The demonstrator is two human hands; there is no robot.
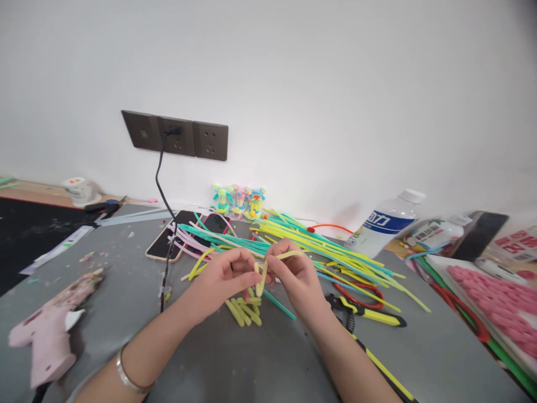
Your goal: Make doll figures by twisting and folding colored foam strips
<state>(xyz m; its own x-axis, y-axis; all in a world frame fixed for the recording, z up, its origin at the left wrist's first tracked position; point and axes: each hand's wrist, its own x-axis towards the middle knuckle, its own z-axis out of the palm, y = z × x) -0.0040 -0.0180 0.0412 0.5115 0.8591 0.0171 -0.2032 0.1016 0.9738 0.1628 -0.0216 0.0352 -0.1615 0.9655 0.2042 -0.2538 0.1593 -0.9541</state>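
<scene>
My left hand (222, 277) and my right hand (293, 277) meet above the grey table (251, 364), both pinching one bent yellow fuzzy stick (263, 274). The stick loops from my right fingers down between the two hands. Right below them lies a small heap of short yellow stick pieces (245, 310). A silver bangle (128, 378) circles my left wrist. Behind the hands spreads a big pile of long yellow, teal and pink sticks (302, 240).
A pink glue gun (50, 330) lies at the left, its black cord (165, 224) running up to the wall sockets (176, 134). A phone (170, 243), yellow-handled pliers (364, 313), a lying water bottle (384, 224), small toy figures (239, 201) and a pink knitted piece (495, 299) surround the hands.
</scene>
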